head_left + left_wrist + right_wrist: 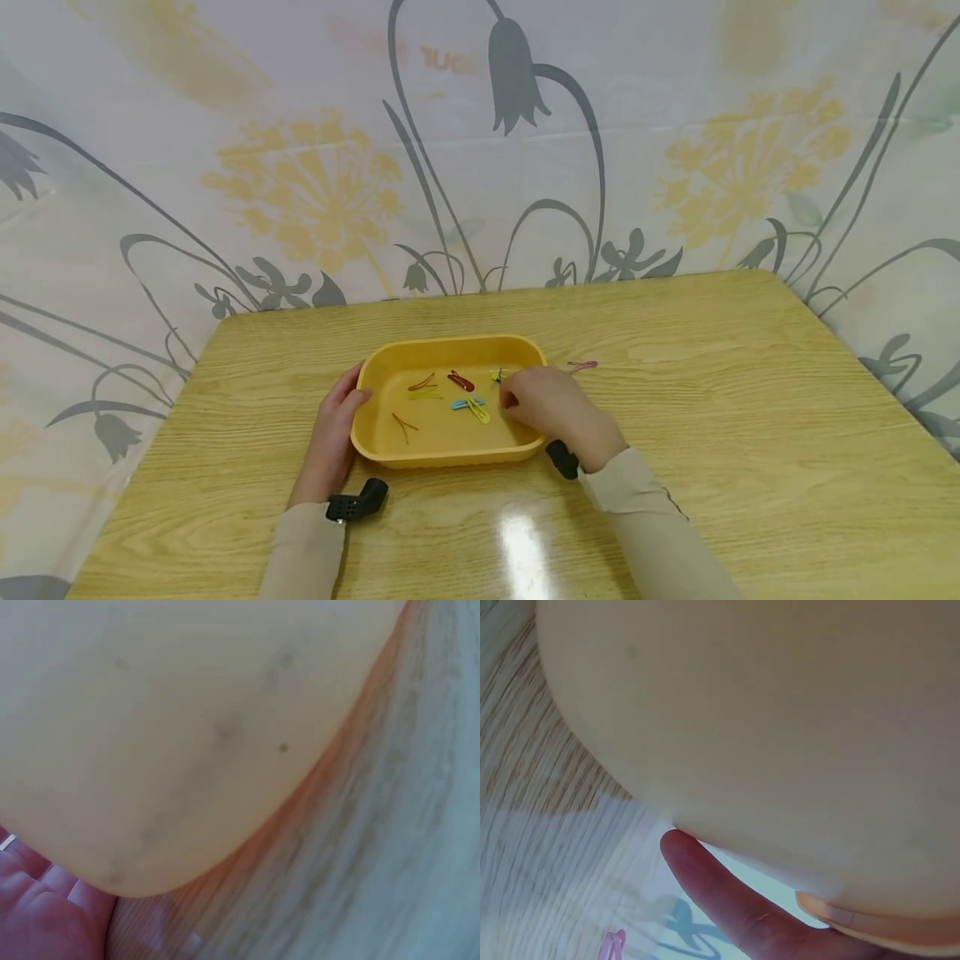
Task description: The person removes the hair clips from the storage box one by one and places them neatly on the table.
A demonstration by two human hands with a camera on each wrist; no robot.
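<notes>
A shallow yellow plastic basin (450, 454) sits on the table. My left hand (339, 417) grips its left end, thumb over the rim and fingers along the outer wall. Over the right rim reaches my right hand (551, 408), its fingertips down inside and largely hidden; I cannot tell whether they pinch anything. One finger (720, 889) lies outside against the wall in the right wrist view. Inside are several hair clips, among them a red clip (461, 382), a blue clip (459, 405) crossed by a yellow clip (477, 410), and a small yellow-and-dark piece (498, 376) beside the right fingers.
A pink hair clip (585, 365) lies on the wooden table (720, 400), just beyond the basin's right end. A flower-patterned curtain (465, 167) hangs behind the table. Each wrist carries a black camera (360, 500).
</notes>
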